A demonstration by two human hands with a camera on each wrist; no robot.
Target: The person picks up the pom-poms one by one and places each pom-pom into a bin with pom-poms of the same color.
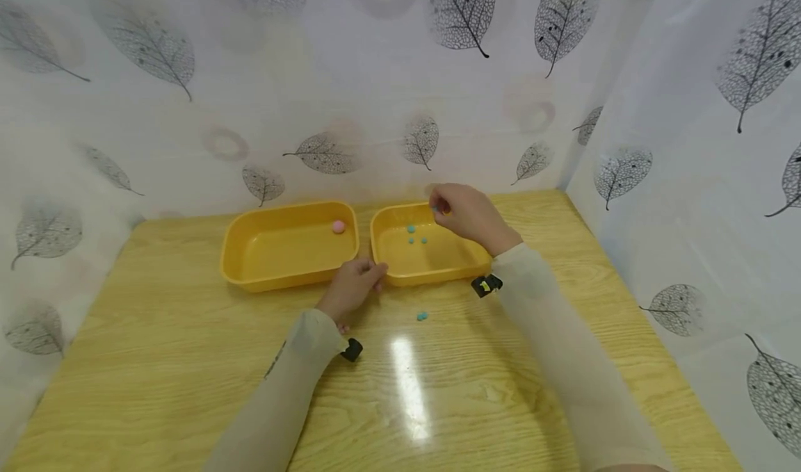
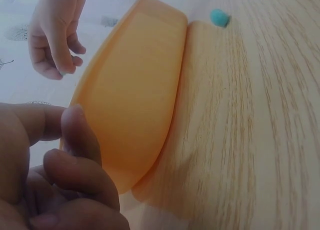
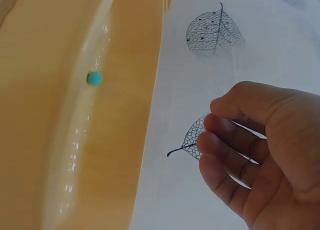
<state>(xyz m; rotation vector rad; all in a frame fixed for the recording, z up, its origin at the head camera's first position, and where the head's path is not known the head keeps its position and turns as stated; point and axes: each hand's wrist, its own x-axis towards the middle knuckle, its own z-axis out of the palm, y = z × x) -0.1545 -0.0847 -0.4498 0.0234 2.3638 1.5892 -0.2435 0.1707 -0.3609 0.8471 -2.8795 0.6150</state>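
Observation:
My right hand (image 1: 466, 215) is raised over the far side of the right yellow tray (image 1: 432, 275). Its thumb and fingertips pinch a small teal piece (image 2: 63, 74), mostly hidden by the fingers. Small teal balls (image 1: 411, 229) lie inside that tray. My left hand (image 1: 352, 286) is at the tray's near left corner, thumb and bent finger pinching the rim. On the table in front of the tray sit teal balls (image 1: 422, 315) close together. Small pink bits (image 1: 343, 328) show beside the left wrist, partly hidden.
A larger yellow tray (image 1: 300, 281) stands to the left, with a pink ball (image 1: 338, 226) at its far right corner. Both trays are on a wooden table (image 1: 156, 361), close to a leaf-patterned curtain (image 1: 375, 110) that runs behind and along the right side.

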